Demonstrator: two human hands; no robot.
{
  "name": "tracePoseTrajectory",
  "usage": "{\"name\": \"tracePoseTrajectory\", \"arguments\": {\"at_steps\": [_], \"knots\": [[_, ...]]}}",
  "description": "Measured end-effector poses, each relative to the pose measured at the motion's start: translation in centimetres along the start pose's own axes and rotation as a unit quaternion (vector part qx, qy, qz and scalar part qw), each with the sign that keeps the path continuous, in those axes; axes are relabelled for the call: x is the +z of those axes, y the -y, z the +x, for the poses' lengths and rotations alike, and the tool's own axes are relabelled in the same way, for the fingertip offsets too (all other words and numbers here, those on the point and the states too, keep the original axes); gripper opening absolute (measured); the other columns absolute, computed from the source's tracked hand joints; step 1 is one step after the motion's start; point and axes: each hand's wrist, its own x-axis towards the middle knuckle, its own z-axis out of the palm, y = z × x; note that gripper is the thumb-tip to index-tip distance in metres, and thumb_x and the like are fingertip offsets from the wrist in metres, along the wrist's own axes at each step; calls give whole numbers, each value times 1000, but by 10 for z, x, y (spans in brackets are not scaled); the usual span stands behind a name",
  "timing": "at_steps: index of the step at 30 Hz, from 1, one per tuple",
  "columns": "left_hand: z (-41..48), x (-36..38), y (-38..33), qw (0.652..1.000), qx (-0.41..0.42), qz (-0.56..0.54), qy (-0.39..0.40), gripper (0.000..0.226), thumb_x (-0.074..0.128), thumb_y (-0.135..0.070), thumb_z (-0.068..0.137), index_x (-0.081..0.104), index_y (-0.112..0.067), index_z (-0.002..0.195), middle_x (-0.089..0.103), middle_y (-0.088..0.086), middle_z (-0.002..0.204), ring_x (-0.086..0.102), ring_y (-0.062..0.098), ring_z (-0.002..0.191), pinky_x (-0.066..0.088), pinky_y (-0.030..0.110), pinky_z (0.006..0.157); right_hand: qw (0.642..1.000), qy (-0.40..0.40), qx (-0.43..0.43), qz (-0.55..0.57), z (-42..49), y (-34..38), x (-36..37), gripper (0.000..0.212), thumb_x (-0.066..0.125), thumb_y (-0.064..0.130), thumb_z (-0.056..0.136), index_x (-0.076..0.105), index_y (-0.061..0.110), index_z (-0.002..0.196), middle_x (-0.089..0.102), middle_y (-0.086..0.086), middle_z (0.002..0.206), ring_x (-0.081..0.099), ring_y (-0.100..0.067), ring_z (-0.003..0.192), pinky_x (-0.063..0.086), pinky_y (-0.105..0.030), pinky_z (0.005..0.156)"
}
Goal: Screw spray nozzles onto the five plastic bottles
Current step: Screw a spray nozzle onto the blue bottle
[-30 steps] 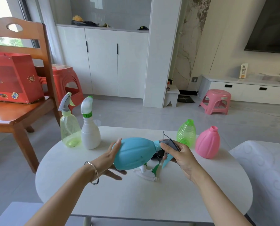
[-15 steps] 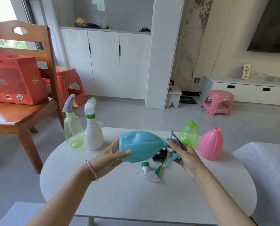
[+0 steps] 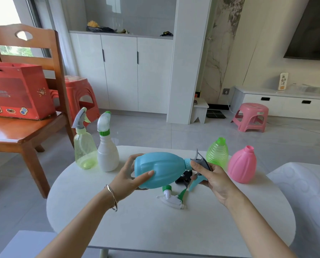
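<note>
My left hand (image 3: 129,177) grips the base of a blue bottle (image 3: 161,169) held sideways above the white table (image 3: 136,226). At the bottle's neck, my right hand (image 3: 215,178) holds a grey-and-blue spray nozzle (image 3: 200,162). A white nozzle with green collar (image 3: 171,197) and a black nozzle (image 3: 184,178) lie on the table beneath. A green bottle (image 3: 217,153) and a pink bottle (image 3: 242,164) stand capless at right. At left stand a yellowish bottle (image 3: 84,148) and a white bottle (image 3: 107,149), both with nozzles on.
A wooden chair (image 3: 30,116) bearing a red box (image 3: 17,92) stands left of the table, with a red stool (image 3: 79,94) behind it. A pink stool (image 3: 252,116) sits on the floor at the far right. A white cushioned seat (image 3: 308,192) borders the table's right side.
The blue bottle has risen slightly off the table in both hands. My left thumb has shifted round onto its front, and my right hand stays on the nozzle at the neck.
</note>
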Motion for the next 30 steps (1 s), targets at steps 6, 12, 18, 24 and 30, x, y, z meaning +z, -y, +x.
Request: {"name": "tracePoseTrajectory", "arguments": {"at_steps": [6, 12, 18, 24, 30], "knots": [[1, 4, 1, 963, -234, -104, 87, 74, 57, -77, 62, 57, -28, 118, 75, 9, 101, 72, 29, 93, 60, 41, 63, 999, 35, -5, -20, -2, -2, -4, 36, 79, 35, 54, 76, 19, 86, 72, 4, 71, 67, -7, 64, 53, -19, 62], [8, 3, 8, 958, -234, -161, 32, 66, 70, -62, 60, 61, -20, 110, 76, 7, 78, 72, 24, 74, 59, 36, 58, 998, 47, 8, -52, -2, -2, -1, 42, 79, 40, 54, 77, 21, 91, 76, -2, 87, 72, -15, 80, 54, -32, 84], [8, 0, 14, 965, -208, -157, -1, 68, 75, -55, 59, 56, -23, 116, 74, 10, 95, 73, 25, 78, 59, 35, 58, 998, 51, 18, -33, -1, 0, 2, 43, 81, 38, 51, 77, 19, 89, 76, -3, 89, 73, -15, 81, 55, -30, 83], [3, -3, 8, 970, -162, -174, -39, 69, 75, -62, 52, 59, -31, 112, 77, 3, 90, 74, 23, 82, 58, 34, 59, 996, -3, -69, -56, -1, 1, 18, 47, 79, 40, 60, 71, 22, 102, 74, 10, 100, 66, -3, 94, 49, -11, 75], [-6, -17, -8, 949, -101, -277, -109, 79, 75, -51, 58, 47, -29, 128, 58, 11, 128, 67, 27, 100, 59, 35, 62, 932, -190, -256, -171, -8, 2, 51, 32, 73, 27, 78, 56, 27, 106, 55, 16, 112, 52, 2, 105, 40, -12, 84]]}}
